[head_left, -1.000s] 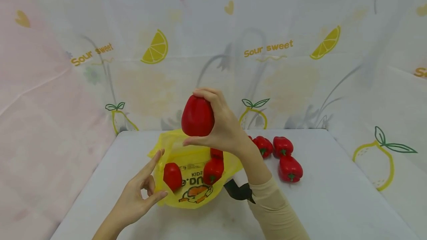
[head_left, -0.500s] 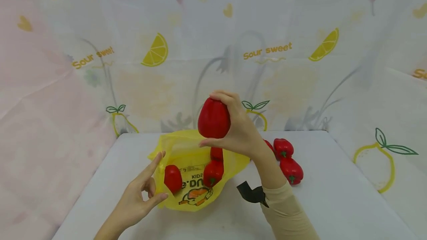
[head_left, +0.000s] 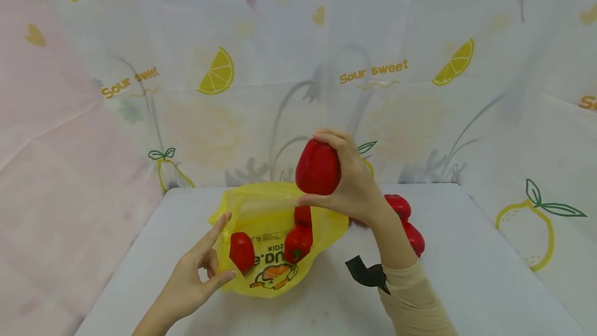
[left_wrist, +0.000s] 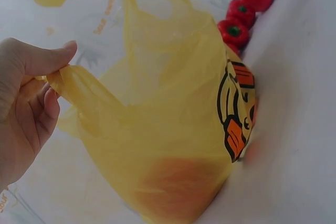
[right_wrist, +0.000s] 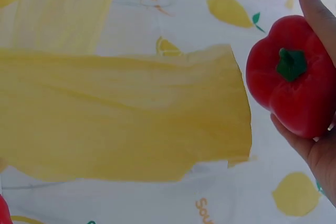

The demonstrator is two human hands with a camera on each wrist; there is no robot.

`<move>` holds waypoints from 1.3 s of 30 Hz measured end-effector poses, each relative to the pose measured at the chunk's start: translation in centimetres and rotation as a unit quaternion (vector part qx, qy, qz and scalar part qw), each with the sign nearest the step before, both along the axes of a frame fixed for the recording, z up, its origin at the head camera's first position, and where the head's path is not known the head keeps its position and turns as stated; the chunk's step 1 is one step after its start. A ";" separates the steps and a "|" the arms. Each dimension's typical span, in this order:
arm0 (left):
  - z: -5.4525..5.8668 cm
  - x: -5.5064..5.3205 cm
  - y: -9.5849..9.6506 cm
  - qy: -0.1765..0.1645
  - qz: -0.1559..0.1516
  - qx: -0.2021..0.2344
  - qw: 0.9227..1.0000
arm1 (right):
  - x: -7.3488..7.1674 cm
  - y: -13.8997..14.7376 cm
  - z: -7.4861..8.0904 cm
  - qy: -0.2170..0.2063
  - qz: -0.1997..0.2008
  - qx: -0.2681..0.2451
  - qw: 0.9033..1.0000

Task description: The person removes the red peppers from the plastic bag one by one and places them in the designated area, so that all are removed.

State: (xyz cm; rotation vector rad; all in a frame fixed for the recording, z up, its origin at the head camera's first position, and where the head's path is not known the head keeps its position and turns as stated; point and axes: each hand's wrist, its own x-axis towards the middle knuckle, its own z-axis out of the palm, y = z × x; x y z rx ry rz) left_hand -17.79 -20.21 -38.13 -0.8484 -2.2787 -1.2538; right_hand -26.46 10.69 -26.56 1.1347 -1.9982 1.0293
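Note:
My left hand [head_left: 188, 276] pinches the edge of a yellow plastic bag [head_left: 263, 201]; the left wrist view shows thumb and fingers on one bag handle [left_wrist: 92, 87]. The bag's mouth faces me, and inside lie a red bell pepper [head_left: 242, 252] at the left and two more at the right, one [head_left: 298, 242] in front of the other [head_left: 303, 215]. Raised above the bag's right side, my right hand [head_left: 356, 185] grips another red bell pepper [head_left: 318, 167] between thumb and fingers. In the right wrist view its green stem [right_wrist: 291, 65] shows.
On the white table [head_left: 466, 274], right of the bag, several red bell peppers [head_left: 398, 205] sit in a group, partly behind my right forearm. A black strap [head_left: 366, 272] sticks out from my right sleeve [head_left: 415, 294]. A lemon-print cloth [head_left: 298, 30] hangs behind the table.
My right hand has moved to the right with the bell pepper, from above the bag's middle to above its right side. My left hand has stayed at the bag's edge.

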 end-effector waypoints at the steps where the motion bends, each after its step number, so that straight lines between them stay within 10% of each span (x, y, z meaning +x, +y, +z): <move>1: 0.0 0.0 0.0 -0.002 0.001 -0.001 1.000 | 0.0 0.2 -0.1 0.001 0.000 0.000 1.000; 39: 0.0 -0.1 0.3 -0.016 0.005 0.000 1.000 | 0.1 8.1 -2.9 -0.034 -0.090 0.021 0.995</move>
